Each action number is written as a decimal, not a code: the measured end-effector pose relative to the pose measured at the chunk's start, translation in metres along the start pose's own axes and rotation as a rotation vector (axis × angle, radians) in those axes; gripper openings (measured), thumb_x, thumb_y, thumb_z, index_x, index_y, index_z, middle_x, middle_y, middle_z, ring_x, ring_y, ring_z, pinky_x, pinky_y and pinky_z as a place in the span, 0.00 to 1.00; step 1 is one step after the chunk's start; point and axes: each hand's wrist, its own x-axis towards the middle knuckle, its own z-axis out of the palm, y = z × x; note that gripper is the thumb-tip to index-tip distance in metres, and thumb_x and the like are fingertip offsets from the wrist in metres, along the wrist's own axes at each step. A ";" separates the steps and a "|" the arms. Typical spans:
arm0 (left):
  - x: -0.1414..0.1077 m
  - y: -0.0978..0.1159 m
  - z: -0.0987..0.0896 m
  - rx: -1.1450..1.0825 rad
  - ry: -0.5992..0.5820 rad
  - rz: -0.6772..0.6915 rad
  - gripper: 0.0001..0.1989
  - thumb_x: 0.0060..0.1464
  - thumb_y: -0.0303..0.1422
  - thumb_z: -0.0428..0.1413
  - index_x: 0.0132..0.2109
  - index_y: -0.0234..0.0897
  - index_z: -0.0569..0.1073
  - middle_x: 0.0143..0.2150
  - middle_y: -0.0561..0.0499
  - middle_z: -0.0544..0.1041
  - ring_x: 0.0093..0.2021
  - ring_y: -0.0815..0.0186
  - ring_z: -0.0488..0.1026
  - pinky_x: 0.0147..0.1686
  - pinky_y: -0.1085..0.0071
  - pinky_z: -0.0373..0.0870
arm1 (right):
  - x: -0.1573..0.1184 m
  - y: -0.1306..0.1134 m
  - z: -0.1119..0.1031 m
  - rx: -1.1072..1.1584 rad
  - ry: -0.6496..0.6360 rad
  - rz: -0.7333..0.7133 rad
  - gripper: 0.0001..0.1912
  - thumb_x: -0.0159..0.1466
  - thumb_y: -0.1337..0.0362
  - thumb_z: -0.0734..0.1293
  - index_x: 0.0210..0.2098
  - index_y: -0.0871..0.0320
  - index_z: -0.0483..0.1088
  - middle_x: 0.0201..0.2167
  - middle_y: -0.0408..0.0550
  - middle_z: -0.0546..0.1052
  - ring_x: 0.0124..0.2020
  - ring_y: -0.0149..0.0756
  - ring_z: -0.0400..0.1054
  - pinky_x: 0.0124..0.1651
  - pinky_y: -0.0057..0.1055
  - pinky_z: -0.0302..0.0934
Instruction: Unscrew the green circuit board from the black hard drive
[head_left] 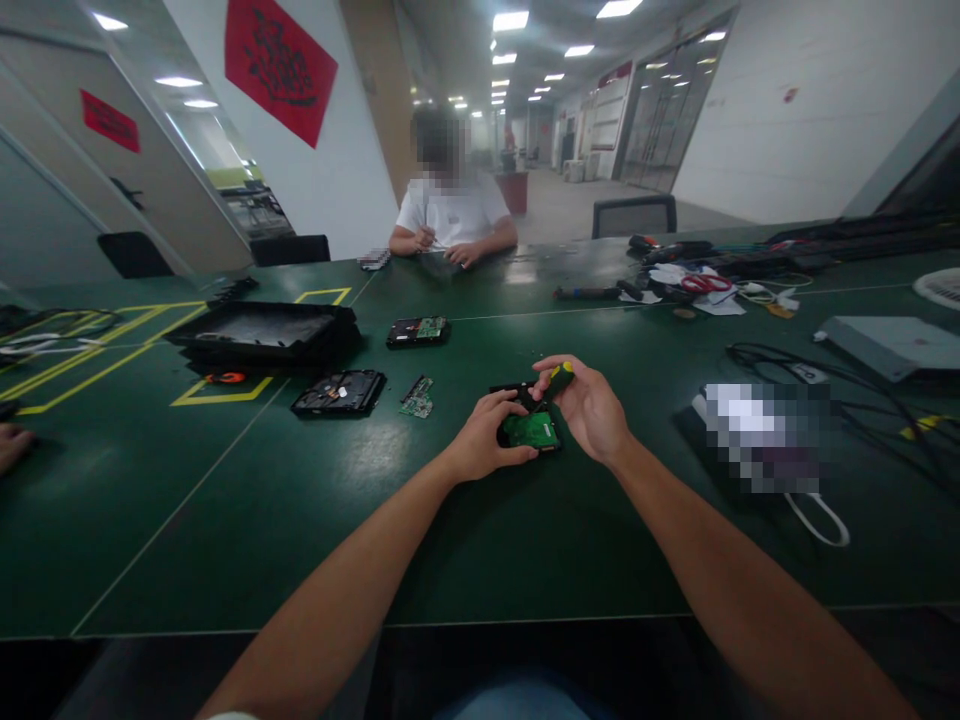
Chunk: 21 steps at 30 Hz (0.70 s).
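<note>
A hard drive with a green circuit board (534,430) facing up lies on the table in front of me. My left hand (486,437) grips its left side, fingers over the far part and thumb along the near edge. In my right hand (592,408) is a screwdriver with a yellow and black handle (559,377), tilted over the drive. Its tip is too small and shaded to make out. To the left lie a loose circuit board (417,398), an opened hard drive (339,393) and another drive (418,330) farther back.
Black trays (262,335) stand at the left, an orange-handled tool (225,378) before them. A blurred-out object (765,435), black cables (795,355) and a grey box (892,345) lie right. Tools and red scissors (705,283) are piled behind. A person (454,215) sits opposite; another hand (13,445) shows far left.
</note>
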 end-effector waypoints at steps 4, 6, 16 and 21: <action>0.000 0.001 0.000 -0.003 -0.008 -0.011 0.33 0.50 0.44 0.72 0.60 0.45 0.74 0.72 0.40 0.65 0.74 0.45 0.57 0.71 0.42 0.57 | 0.000 0.001 -0.003 -0.034 0.004 -0.005 0.15 0.71 0.51 0.63 0.41 0.53 0.77 0.35 0.46 0.76 0.40 0.41 0.72 0.50 0.40 0.65; -0.001 0.001 0.000 -0.003 -0.007 -0.013 0.33 0.50 0.44 0.72 0.60 0.45 0.74 0.72 0.40 0.65 0.74 0.45 0.58 0.71 0.42 0.57 | -0.001 0.001 -0.003 -0.040 0.005 -0.015 0.12 0.69 0.52 0.65 0.39 0.53 0.75 0.36 0.46 0.77 0.41 0.41 0.73 0.51 0.41 0.65; 0.000 -0.002 0.001 0.000 -0.001 0.001 0.33 0.49 0.45 0.72 0.60 0.44 0.74 0.71 0.39 0.66 0.74 0.46 0.58 0.71 0.43 0.57 | -0.001 0.000 0.001 -0.029 -0.005 -0.015 0.13 0.69 0.51 0.66 0.42 0.52 0.75 0.32 0.44 0.75 0.36 0.39 0.71 0.47 0.39 0.64; 0.000 -0.003 0.001 -0.006 -0.009 -0.004 0.33 0.49 0.45 0.72 0.61 0.45 0.74 0.71 0.40 0.65 0.74 0.45 0.57 0.71 0.42 0.57 | 0.000 -0.002 0.001 -0.036 0.008 -0.008 0.21 0.70 0.46 0.60 0.43 0.53 0.78 0.32 0.46 0.73 0.36 0.41 0.69 0.48 0.41 0.65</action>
